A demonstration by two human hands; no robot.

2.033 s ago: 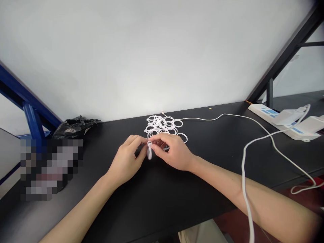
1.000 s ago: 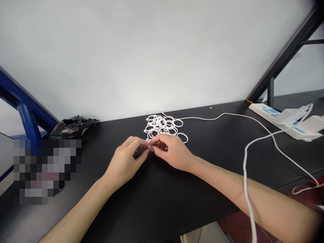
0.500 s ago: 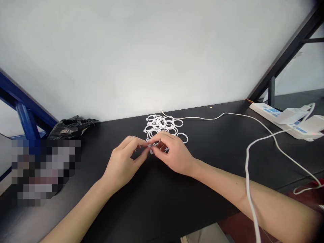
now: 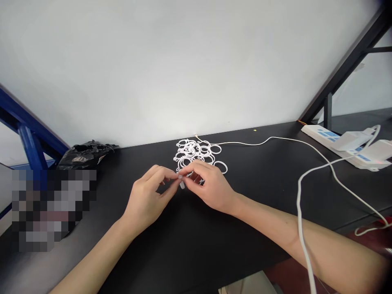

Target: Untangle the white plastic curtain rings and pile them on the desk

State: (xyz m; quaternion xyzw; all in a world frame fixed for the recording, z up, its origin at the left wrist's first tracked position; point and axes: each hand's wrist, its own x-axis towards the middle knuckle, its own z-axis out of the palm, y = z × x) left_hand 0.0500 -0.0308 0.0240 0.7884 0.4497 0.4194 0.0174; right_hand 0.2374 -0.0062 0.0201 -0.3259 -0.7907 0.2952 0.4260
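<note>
Fingertips of my left hand (image 4: 150, 190) and my right hand (image 4: 210, 185) meet in a pinch at the middle of the black table (image 4: 171, 253). Between them is a small white plastic piece (image 4: 182, 185), with a narrow tab showing below the fingers. Most of it is hidden, so its exact kind cannot be made out. Just behind the hands lies a tangled heap of white plastic rings (image 4: 191, 151), with small knobs on some of them. My right hand covers the near part of the heap.
A thin white cable (image 4: 260, 143) runs from the heap to the right; a thicker white cable (image 4: 300, 212) crosses over my right forearm. A white power strip (image 4: 324, 136) with plugs stands at right. A crumpled black plastic bag (image 4: 84, 155) lies at left, near a blue metal frame (image 4: 30, 143).
Both hands stay at nearly the same spot. The white piece has turned slightly, and its tab shows a little longer and lower beneath the fingertips.
</note>
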